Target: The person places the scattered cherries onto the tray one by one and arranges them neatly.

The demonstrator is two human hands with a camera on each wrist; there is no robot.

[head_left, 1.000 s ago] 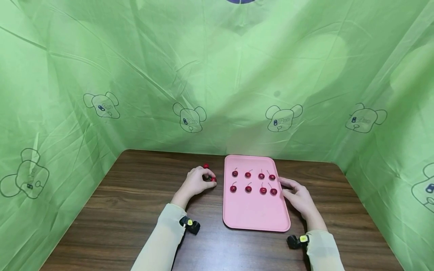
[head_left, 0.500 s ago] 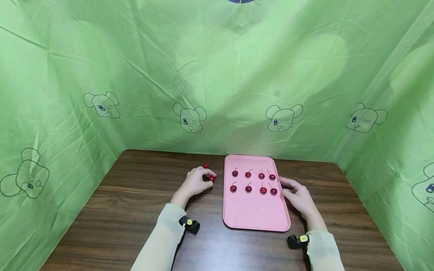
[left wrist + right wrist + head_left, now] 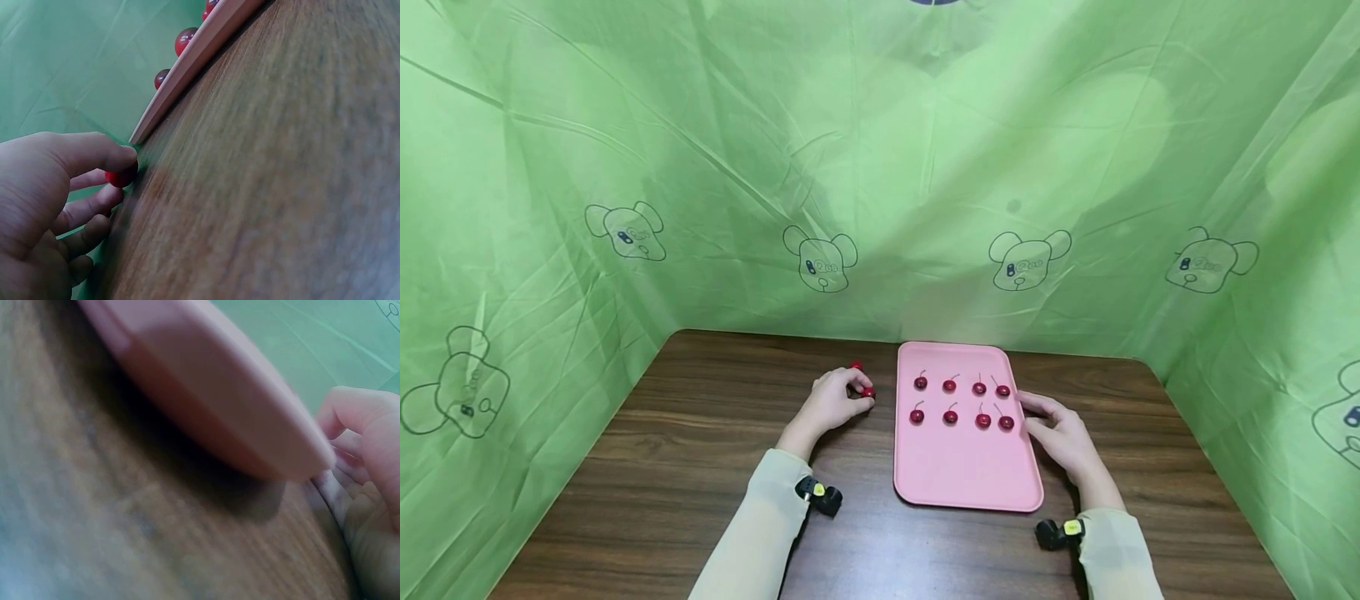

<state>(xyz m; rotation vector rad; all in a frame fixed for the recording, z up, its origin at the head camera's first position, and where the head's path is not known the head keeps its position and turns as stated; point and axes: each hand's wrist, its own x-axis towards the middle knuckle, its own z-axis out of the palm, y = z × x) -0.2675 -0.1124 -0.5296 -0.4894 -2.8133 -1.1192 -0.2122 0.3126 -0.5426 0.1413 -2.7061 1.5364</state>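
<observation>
Thumb and forefinger of my left hand (image 3: 831,402) pinch a red cherry (image 3: 868,392) low over the table, left of a pink tray (image 3: 958,471). In the left wrist view the thumb lies over the cherry (image 3: 121,175), with the other fingers behind it. Another cherry (image 3: 856,365) lies just beyond that hand, partly hidden by it. On the tray, several stemmed cherries (image 3: 951,417) are laid out in two rows across its far half. My right hand (image 3: 1063,440) holds the tray's right edge, thumb and fingers at the rim (image 3: 250,419).
The tray lies on a dark wooden table (image 3: 685,467), its far end close to the back edge. Green cloth (image 3: 910,167) with bear-face drawings hangs behind and on both sides. A small black camera (image 3: 822,495) sits at the left wrist, another camera (image 3: 1057,534) at the right.
The cherry in the left fingers has shifted slightly left and away from me. The right hand, the tray and its cherries stay put.
</observation>
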